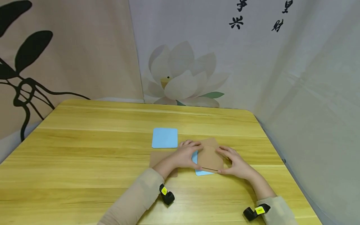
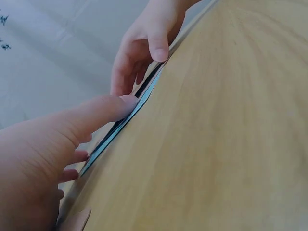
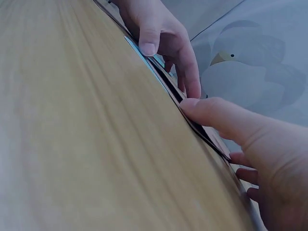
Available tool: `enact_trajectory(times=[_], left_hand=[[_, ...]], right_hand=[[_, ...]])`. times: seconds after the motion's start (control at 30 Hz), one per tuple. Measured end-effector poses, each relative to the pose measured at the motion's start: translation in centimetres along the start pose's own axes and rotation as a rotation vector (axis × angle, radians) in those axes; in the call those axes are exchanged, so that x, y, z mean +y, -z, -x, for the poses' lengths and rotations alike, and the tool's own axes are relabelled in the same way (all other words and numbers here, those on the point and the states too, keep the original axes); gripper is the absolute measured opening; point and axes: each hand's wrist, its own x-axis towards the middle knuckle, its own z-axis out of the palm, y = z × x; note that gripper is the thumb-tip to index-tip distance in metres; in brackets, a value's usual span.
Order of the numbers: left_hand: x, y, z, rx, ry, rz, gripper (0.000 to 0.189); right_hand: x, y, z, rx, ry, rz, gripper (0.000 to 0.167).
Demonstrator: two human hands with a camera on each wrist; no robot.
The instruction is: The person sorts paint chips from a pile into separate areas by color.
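Head: left hand (image 1: 188, 155) and right hand (image 1: 235, 164) hold a thin brown square (image 1: 210, 157).

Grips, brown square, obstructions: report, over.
Left grip and right grip hold brown square, opposite sides. Blue square showing beneath. Left forearm partly blocks head view of another brown piece.

In the head view, the sleeved left arm (image 1: 135, 197) rises from the bottom edge, leaning right, to the left hand (image 1: 188, 154) just below centre. The right arm (image 1: 264, 190) slants up and leftward from the lower right to the right hand (image 1: 236, 164). Set apart and turned inward, both hands grip, thumbs lower in the frame than the bent fingers.
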Motion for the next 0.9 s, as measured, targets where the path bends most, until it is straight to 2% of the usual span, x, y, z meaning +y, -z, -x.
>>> enact_trajectory(times=[0.23, 0.57, 0.9], left_hand=[[-0.2, 0.0, -0.2, -0.011, 0.001, -0.023, 0.085], [-0.1, 0.2, 0.0, -0.002, -0.022, -0.016, 0.08], [-0.2, 0.8, 1.1, 0.029, -0.025, 0.01, 0.08]], right_hand=[[0.0, 0.1, -0.1, 0.006, 0.021, 0.025, 0.079], [-0.1, 0.2, 0.1, 0.005, 0.011, -0.007, 0.076], [-1.2, -0.2, -0.2, 0.028, 0.045, 0.002, 0.073]])
